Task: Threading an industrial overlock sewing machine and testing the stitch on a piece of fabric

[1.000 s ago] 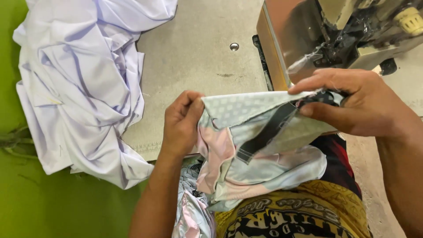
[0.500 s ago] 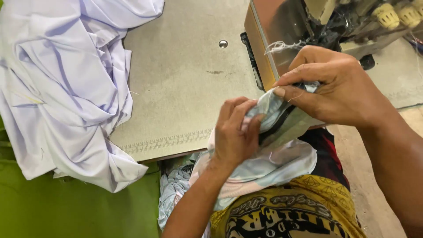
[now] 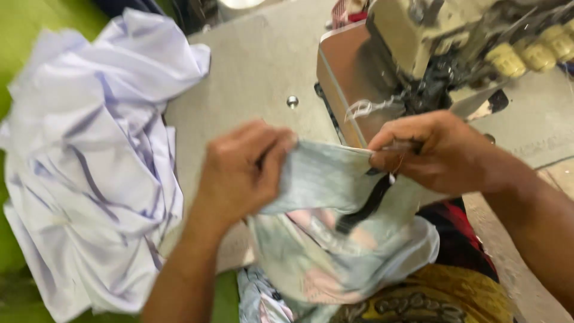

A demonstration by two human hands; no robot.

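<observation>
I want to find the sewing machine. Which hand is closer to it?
Right. The right hand sits just below the sewing machine; the left hand is farther off, over the table.

You are looking down on a pale grey, speckled worktop (image 3: 251,66) with a small round metal stud (image 3: 292,101) set into it near the middle; at its far right stands a beige industrial sewing machine (image 3: 418,36) with a brown side plate (image 3: 341,78) and a row of cream knobs (image 3: 526,54) along its top edge; a heap of white-lilac crumpled cloth (image 3: 95,179) spills over the worktop's left edge; beside and beneath that heap you see a bright green surface (image 3: 18,36); the light is even and soft, with no hard shadows; the picture is blurred, so finer detail is lost.
</observation>
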